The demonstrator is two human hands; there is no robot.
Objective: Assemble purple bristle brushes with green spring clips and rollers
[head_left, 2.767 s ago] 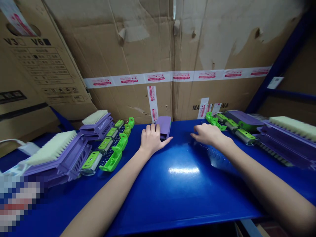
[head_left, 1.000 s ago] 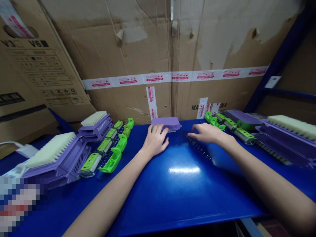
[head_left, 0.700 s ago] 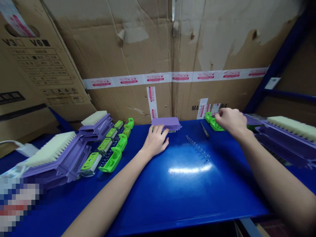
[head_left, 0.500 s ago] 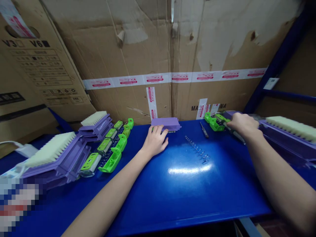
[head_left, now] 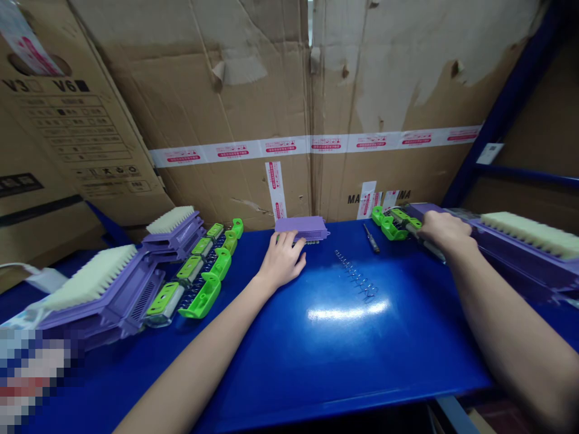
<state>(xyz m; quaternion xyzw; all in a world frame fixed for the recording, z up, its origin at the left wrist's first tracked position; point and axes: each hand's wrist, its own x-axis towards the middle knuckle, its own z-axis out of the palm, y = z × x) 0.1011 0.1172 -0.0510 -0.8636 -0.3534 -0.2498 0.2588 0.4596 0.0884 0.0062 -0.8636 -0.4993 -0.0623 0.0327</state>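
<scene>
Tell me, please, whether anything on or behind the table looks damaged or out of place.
Yes: the cardboard behind the blue table looks damaged, its surface paper peeled in pale patches. A coiled, metal-looking piece lies slanted between the left hand and right hand, apart from the green parts, though that may be deliberate.

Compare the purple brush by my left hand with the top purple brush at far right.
The purple brush by your left hand has its bristles underneath, while the far-right brush has them facing up. The far-right brush also fills more of the picture than the one by your left hand. Both have purple bodies.
</scene>
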